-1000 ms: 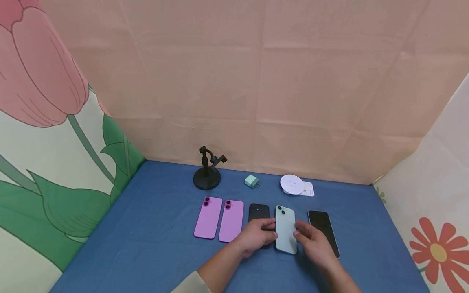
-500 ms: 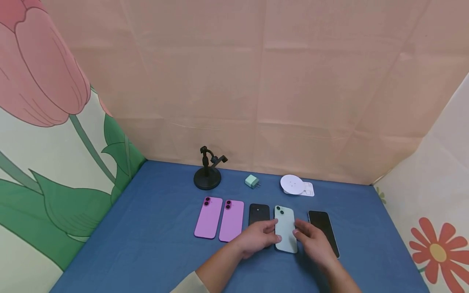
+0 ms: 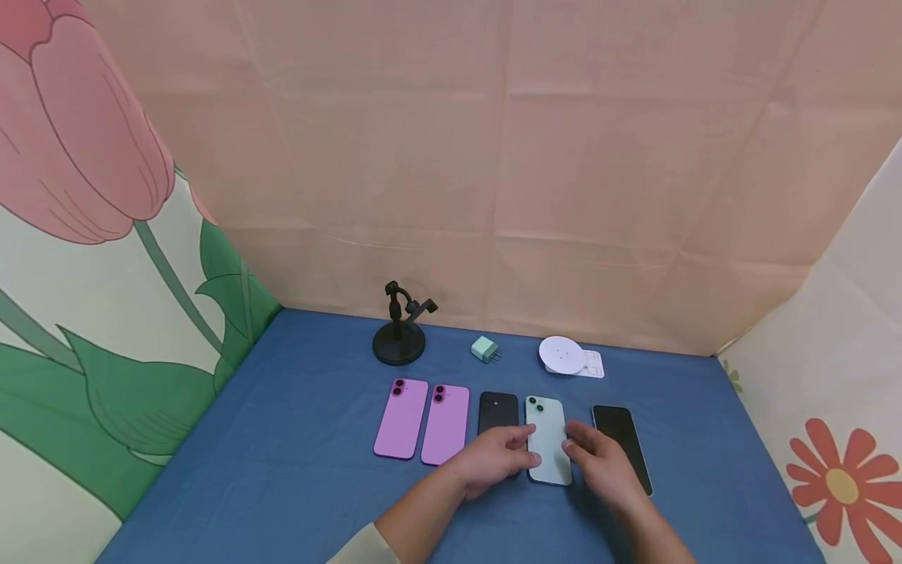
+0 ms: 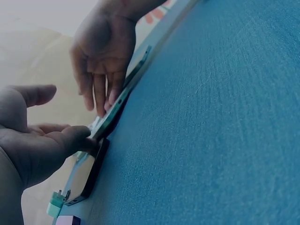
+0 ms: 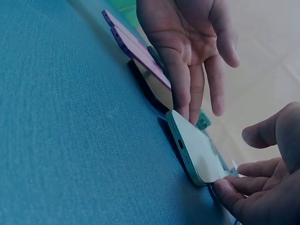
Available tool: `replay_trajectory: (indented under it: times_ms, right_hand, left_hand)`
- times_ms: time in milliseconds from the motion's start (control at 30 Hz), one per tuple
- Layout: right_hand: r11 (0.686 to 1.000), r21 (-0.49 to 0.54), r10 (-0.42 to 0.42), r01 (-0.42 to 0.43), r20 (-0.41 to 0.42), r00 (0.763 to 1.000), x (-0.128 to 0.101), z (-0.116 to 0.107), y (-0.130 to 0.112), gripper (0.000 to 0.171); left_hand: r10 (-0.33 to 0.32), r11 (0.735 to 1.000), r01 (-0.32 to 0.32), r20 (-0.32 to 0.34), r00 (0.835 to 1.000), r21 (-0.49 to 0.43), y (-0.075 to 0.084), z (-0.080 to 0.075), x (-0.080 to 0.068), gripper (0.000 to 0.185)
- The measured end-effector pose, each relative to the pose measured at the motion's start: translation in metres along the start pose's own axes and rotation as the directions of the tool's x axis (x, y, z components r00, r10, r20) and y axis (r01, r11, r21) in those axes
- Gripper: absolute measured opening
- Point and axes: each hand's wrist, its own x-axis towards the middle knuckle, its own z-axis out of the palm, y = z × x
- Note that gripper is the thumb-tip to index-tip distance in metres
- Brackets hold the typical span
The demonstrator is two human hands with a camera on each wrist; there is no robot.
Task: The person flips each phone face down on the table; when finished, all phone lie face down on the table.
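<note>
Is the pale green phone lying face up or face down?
Face down: the pale green phone shows its back with the camera lenses up; both hands' fingertips touch its long edges.

No legible text, labels, brand marks, numbers or signs appear in any view. The phone backs and the wall cloths carry no readable characters.

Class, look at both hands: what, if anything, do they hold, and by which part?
The green phone, by its two long edges: left hand fingertips on one, right hand fingertips on the other.
</note>
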Motion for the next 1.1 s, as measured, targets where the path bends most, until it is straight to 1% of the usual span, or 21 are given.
replay_trajectory:
  times_ms: [233, 567, 800, 967, 1100]
  right_hand:
    - [1.000, -0.006, -0.009, 0.009, -0.002, 1.000, -0.002, 0.000, -0.001, 0.052]
    - [1.000, -0.009, -0.006, 0.006, -0.002, 1.000, -0.002, 0.000, 0.000, 0.052]
    - [1.000, 0.006, -0.003, 0.003, -0.008, 1.000, -0.004, -0.002, 0.000, 0.052]
    - [1.000, -0.014, -0.021, 0.021, -0.018, 1.000, -0.006, -0.008, 0.001, 0.051]
    - [0.999, -0.039, -0.037, 0.036, -0.040, 0.999, -0.007, -0.016, 0.003, 0.049]
  left_hand:
    - [0.009, 1.000, -0.009, -0.020, 1.000, 0.004, 0.000, -0.001, 0.000, 0.057]
    - [0.015, 1.000, -0.015, -0.004, 1.000, 0.007, 0.002, -0.001, -0.002, 0.057]
    - [0.037, 0.998, -0.037, 0.005, 0.999, 0.050, 0.003, -0.004, -0.003, 0.059]
    - [0.054, 0.997, -0.054, 0.003, 0.999, 0.050, 0.002, -0.004, 0.000, 0.058]
    - [0.076, 0.996, -0.076, 0.007, 0.997, 0.050, 0.002, -0.002, 0.005, 0.057]
